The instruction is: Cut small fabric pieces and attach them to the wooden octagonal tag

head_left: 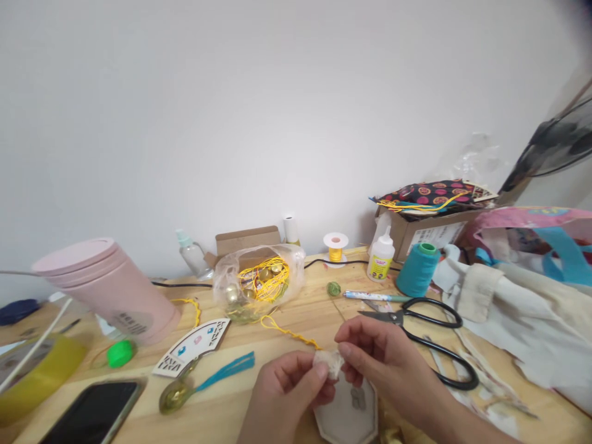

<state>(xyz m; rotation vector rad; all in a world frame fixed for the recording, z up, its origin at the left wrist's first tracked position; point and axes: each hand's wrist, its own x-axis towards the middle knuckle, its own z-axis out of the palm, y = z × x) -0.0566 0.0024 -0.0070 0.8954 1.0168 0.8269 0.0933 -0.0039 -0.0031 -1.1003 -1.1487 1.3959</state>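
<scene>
A small crumpled white scrap (329,362), cloth or paper, is pinched between my two hands. My left hand (292,383) is closed on its left side, the thumb pressed on top. On its right side, the fingertips of my right hand (377,353) are closed on the edge. A twisted yellow cord (296,336) runs from a loop on the table up to the scrap; its end is hidden there. Below my hands lies a pale octagonal plaque (346,413) with a grey mark, partly covered by my fingers.
Black-handled scissors (432,339) lie beside my right hand, near a glue bottle (382,256) and teal thread cone (419,270). A plastic bag (293,271) holds yellow cords and bells. Leftward are a fan-shaped card (192,346), blue tassel (226,372), phone (95,412) and pink tumbler (111,290).
</scene>
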